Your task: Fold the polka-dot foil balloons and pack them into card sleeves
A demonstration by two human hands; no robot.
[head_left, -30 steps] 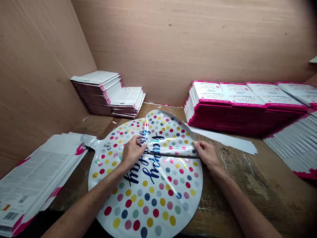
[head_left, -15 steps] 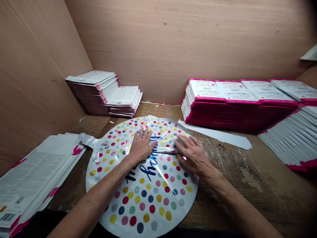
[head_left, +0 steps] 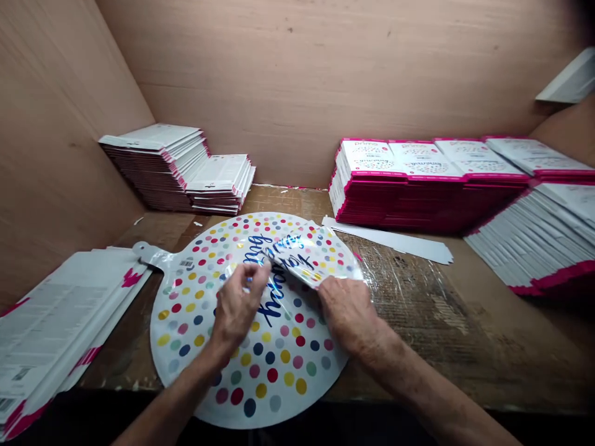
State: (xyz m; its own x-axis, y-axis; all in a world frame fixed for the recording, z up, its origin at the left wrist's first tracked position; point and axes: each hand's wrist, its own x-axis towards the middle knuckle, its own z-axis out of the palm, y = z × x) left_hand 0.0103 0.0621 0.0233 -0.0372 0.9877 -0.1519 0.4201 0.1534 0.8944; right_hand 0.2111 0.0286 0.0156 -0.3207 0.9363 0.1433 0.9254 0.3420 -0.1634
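Note:
A round white foil balloon (head_left: 274, 356) with coloured dots and dark blue lettering lies flat on the table. Its tail points left, and a flap on its upper right side is turned over toward the middle. My right hand (head_left: 349, 313) grips the near edge of this flap, lifting it slightly so a dark gap shows underneath. Over the balloon's middle, my left hand (head_left: 239, 303) has its fingers curled, with thumb and forefinger closed at the flap's left corner. Their exact hold on the foil is partly hidden.
White and pink printed card sleeves stand in stacks at the back left (head_left: 162, 167), back right (head_left: 418, 198) and far right (head_left: 543, 235). More sleeves (head_left: 60, 322) lie at the left. A white strip (head_left: 395, 241) lies behind the balloon. Wooden panels (head_left: 242, 80) enclose the worn table (head_left: 418, 334).
My left hand has gone from lying flat on the balloon to curled fingers. The right hand slid over the flap and now grips its near edge. The view has shifted slightly right.

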